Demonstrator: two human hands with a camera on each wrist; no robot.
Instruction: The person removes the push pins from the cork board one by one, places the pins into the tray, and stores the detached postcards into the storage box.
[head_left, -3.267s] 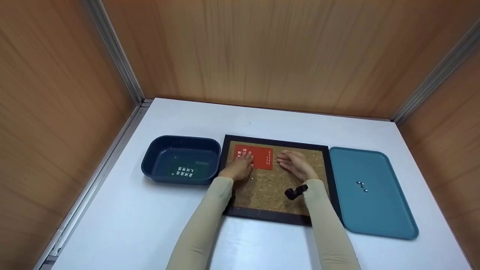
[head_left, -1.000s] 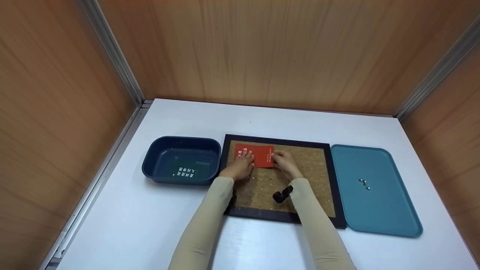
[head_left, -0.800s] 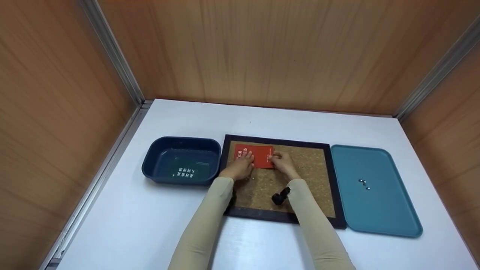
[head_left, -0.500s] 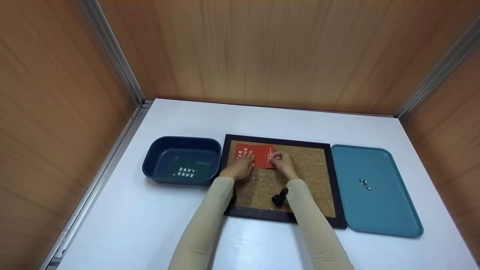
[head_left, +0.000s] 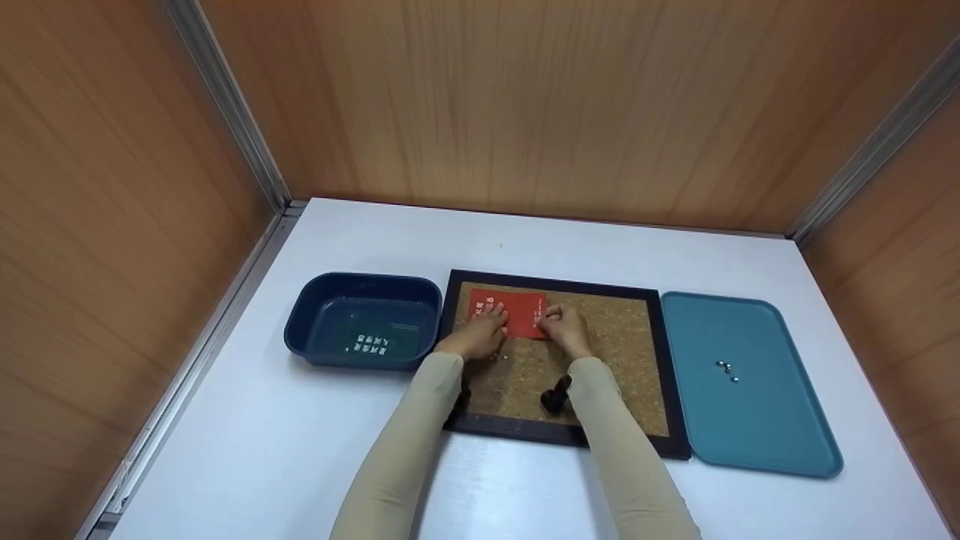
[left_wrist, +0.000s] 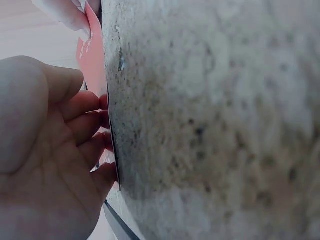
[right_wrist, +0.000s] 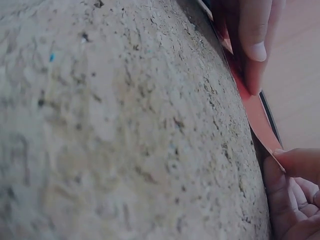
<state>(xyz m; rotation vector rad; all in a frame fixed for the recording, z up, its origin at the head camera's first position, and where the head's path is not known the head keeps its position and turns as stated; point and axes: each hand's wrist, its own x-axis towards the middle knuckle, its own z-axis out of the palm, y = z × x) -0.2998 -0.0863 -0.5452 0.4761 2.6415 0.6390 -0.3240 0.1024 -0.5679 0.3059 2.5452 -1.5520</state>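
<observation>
A red card [head_left: 523,313] with white printed characters lies on the left upper part of a cork board [head_left: 615,375] framed in black. My left hand [head_left: 480,335] rests on the card's left part, fingers extended; its fingertips touch the card in the left wrist view. At the opposite side my right hand [head_left: 568,330] pinches the card's right edge between thumb and finger. Seen from the right wrist, the card [right_wrist: 262,122] bends slightly up off the cork where that hand [right_wrist: 295,195] holds it.
Left of the board stands a dark blue basin [head_left: 319,289] holding a dark green card [head_left: 375,337] with white print. On the right, a teal tray [head_left: 757,420] bears several small shiny pieces [head_left: 726,367]. A tiny shiny speck [head_left: 505,357] shows on the cork. Wooden walls enclose the table.
The right hand, earlier held apart to the right of the card with fingers extended, has moved left and now pinches the card's right edge. The left hand has stayed on the card.
</observation>
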